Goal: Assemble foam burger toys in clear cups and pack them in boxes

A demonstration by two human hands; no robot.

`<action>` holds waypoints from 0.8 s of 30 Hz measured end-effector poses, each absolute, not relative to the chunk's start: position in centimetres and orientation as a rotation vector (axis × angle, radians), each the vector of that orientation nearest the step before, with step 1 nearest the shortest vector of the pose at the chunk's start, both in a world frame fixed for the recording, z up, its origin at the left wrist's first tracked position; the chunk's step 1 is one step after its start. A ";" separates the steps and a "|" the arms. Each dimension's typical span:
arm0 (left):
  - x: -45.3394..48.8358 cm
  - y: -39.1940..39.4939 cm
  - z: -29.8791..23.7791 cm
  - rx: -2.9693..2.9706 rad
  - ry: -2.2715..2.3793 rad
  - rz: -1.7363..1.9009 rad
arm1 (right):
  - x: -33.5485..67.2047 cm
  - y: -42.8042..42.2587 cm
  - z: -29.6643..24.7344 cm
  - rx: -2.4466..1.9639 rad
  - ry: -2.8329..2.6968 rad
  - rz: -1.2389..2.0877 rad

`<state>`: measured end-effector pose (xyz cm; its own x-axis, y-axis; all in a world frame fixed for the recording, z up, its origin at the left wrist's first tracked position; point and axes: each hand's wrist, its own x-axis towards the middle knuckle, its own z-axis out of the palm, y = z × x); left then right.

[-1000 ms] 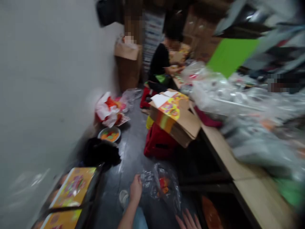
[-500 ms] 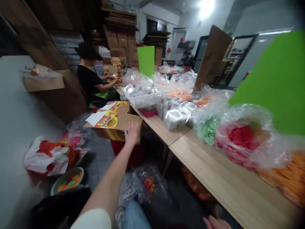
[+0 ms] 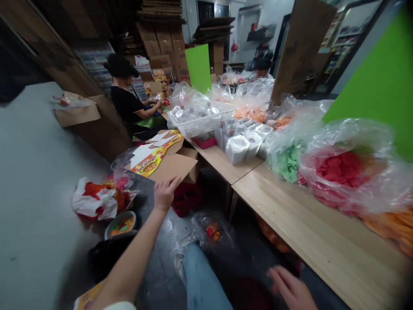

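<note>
No words can be read here: the yellow and red card in the middle has letters, but they are too blurry.

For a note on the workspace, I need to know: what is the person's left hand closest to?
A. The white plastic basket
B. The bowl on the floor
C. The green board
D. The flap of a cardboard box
D: the open left hand is raised with its fingertips at the edge of the flap of a cardboard box.
</note>
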<state>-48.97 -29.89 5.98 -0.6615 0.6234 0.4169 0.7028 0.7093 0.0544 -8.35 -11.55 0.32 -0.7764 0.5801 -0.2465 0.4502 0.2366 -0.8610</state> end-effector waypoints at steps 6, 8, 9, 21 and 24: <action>-26.1 -31.2 -1.6 -1.006 -2.529 -0.806 | -20.7 -13.3 6.1 -0.826 -1.636 2.526; -20.1 -30.8 -2.6 -1.124 -2.487 -0.910 | -21.5 -13.9 6.4 -0.787 -1.510 2.594; -18.2 -30.9 -2.4 -1.243 -2.466 -0.937 | -20.9 -13.8 6.4 -0.737 -1.490 2.597; -27.6 -31.8 10.2 -0.687 -2.977 -2.122 | 3.7 0.8 6.3 -1.074 -1.713 2.136; -25.0 -27.7 13.7 -0.782 -2.958 -2.487 | 6.7 4.1 5.1 -1.211 -1.818 1.571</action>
<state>-25.02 -27.65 13.69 -0.6289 0.7054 -0.3269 -0.2009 0.2587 0.9448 6.65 4.13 5.06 -0.5153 0.8322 -0.2047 0.3234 -0.0324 -0.9457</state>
